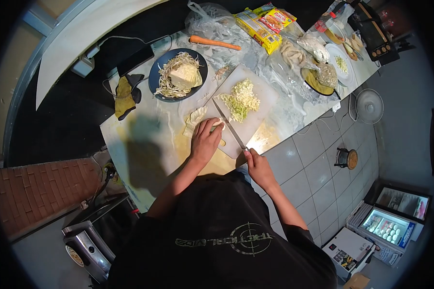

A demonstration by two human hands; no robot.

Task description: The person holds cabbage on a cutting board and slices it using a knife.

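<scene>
My left hand (206,139) has its fingers bent over a small pale piece of cabbage (218,123) at the left side of a white cutting board (265,91). In my right hand (259,166) is the handle of a knife (232,129), whose blade lies diagonally across the board, just right of my left fingers. Beyond the blade sits a pile of shredded cabbage (243,98). A loose cabbage leaf (194,120) rests beside the board, close to my left hand. Farther back, a dark plate (156,72) holds bean sprouts (178,62) and a cabbage chunk (185,76).
A carrot (214,43), plastic bags (210,21) and yellow packets (259,29) lie along the back. At the right are a white plate (346,79) and bagged food (327,75). A yellow-black cloth (125,98) lies left; a fan (369,106) stands beyond the table.
</scene>
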